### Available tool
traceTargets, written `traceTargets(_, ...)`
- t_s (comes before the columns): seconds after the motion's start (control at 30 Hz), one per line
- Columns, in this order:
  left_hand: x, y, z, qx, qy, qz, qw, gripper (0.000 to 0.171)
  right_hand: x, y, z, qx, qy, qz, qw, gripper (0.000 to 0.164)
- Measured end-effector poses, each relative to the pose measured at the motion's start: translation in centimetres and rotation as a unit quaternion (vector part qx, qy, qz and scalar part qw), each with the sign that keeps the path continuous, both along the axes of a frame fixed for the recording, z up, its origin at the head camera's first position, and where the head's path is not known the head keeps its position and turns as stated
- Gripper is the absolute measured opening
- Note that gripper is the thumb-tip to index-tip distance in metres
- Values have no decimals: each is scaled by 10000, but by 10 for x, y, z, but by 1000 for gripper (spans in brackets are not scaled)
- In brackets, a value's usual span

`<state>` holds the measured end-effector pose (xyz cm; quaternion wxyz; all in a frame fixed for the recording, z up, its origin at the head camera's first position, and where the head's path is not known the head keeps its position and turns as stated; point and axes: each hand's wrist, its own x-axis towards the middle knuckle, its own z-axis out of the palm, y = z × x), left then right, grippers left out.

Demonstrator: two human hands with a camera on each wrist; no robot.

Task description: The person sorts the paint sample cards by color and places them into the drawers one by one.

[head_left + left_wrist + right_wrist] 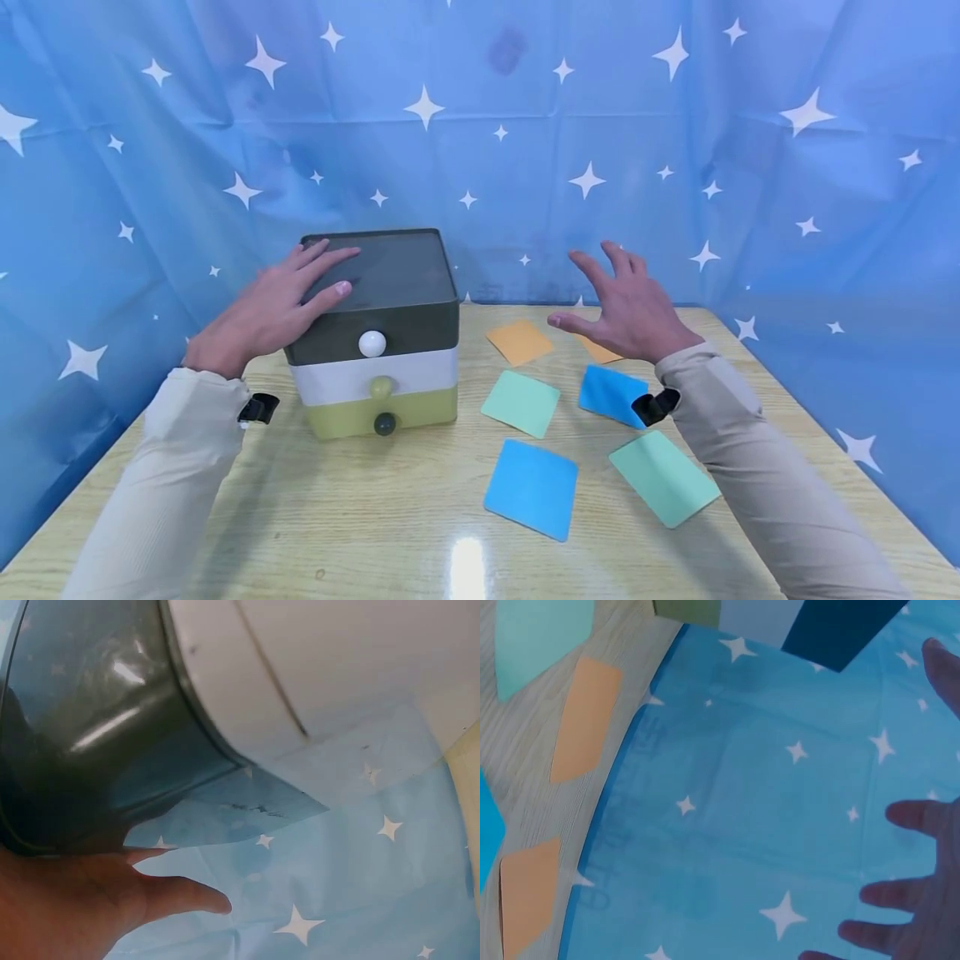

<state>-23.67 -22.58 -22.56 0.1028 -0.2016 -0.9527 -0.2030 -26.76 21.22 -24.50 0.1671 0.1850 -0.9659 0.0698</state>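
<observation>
A three-tier drawer box [375,333] stands at the left of the table, with a dark top tier, a white middle and an olive bottom, each with a round knob. My left hand [273,308] is at the box's upper left side, fingers spread; whether it touches the lid I cannot tell. In the left wrist view the same hand [97,900] appears beside the dark tier. My right hand [626,304] is raised over the far right part of the table, fingers apart and holding nothing. Beneath it an orange square [600,348] is partly hidden.
Another orange square [520,342], green squares [521,403] [665,477] and blue squares [531,489] [611,394] lie spread on the wooden table [337,517] right of the box. A blue star-patterned curtain [480,150] hangs behind and along both sides.
</observation>
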Motion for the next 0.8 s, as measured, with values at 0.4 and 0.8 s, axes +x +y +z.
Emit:
traceTargets(0.4, 2, -3, -8, 586, 74, -175, 9981, 55, 15, -13, 1, -424, -143, 501, 9977, 88)
traceTargets(0.8, 4, -2, -15, 807, 311, -46, 9962, 53, 18, -23, -13, -1251, -247, 1157, 9851, 85)
